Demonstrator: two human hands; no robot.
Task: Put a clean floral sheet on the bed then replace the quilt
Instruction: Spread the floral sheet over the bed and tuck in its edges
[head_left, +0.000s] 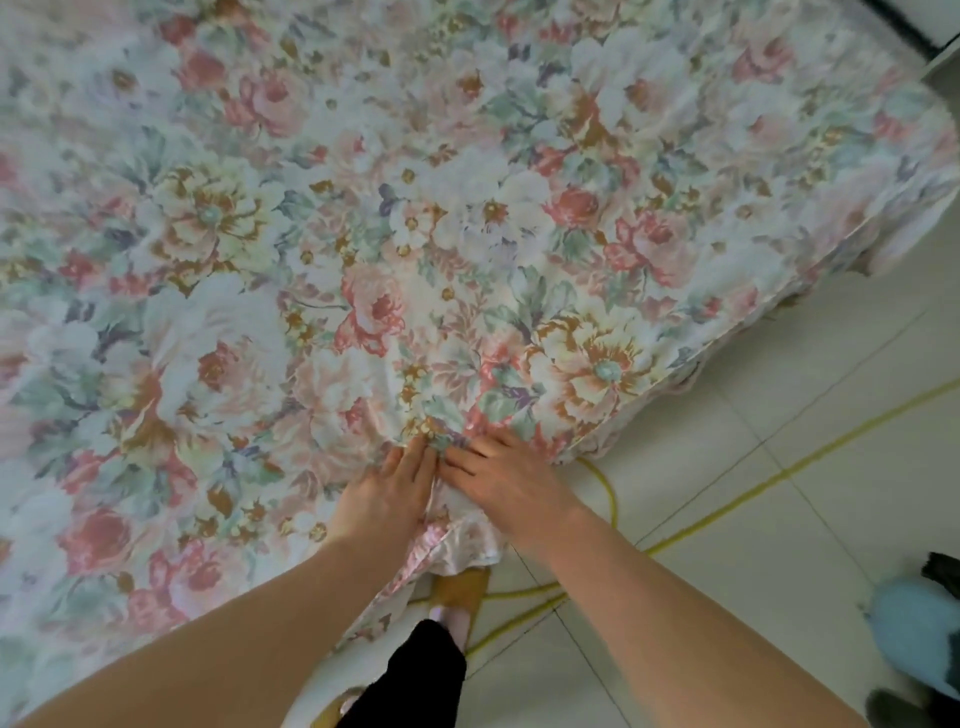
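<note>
The floral sheet (415, 234), printed with pink, white and green flowers, lies spread over the whole bed. Its near corner bunches at the bed's corner and hangs toward the floor. My left hand (389, 493) and my right hand (504, 483) sit side by side on that corner, fingers pointing into the gathered fabric and pinching it. The fingertips are partly buried in the folds. The quilt is not in view.
White tiled floor (779, 441) runs along the right of the bed. A yellow cable (727, 499) loops across the tiles near my feet. My foot in a tan slipper (460, 587) stands at the bed corner. A pale blue soft object (914, 634) lies at the lower right.
</note>
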